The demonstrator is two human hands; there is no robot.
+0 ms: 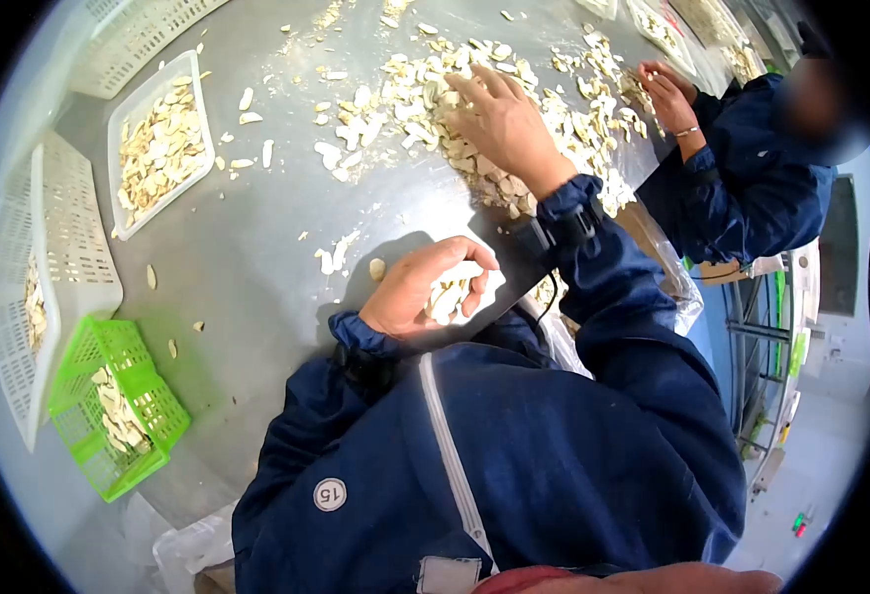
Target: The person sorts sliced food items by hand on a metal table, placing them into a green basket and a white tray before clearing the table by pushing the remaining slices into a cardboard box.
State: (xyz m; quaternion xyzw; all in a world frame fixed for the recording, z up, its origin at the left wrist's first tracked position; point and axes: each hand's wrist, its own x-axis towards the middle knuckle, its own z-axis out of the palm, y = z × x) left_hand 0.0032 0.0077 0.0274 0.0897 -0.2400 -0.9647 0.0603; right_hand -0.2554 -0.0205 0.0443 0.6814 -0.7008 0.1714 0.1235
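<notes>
My left hand (425, 289), close to my body at the table's near side, is cupped with its fingers curled round several pale dried slices (447, 299). Bright light falls on them. Farther out, my right hand (504, 127) lies palm down over a wide pile of the same slices (410, 84). Its fingers are stretched and spread, touching the pile; anything under the palm is hidden. A few loose slices (334, 255) lie on the metal table (256, 228) just beyond my left hand.
At left stand a white tray of slices (200, 134), a white perforated basket (88, 238) and a green basket (68, 421) with slices inside. Another white basket (143, 45) is at upper left. A co-worker (752, 188) in dark blue handles slices at the right.
</notes>
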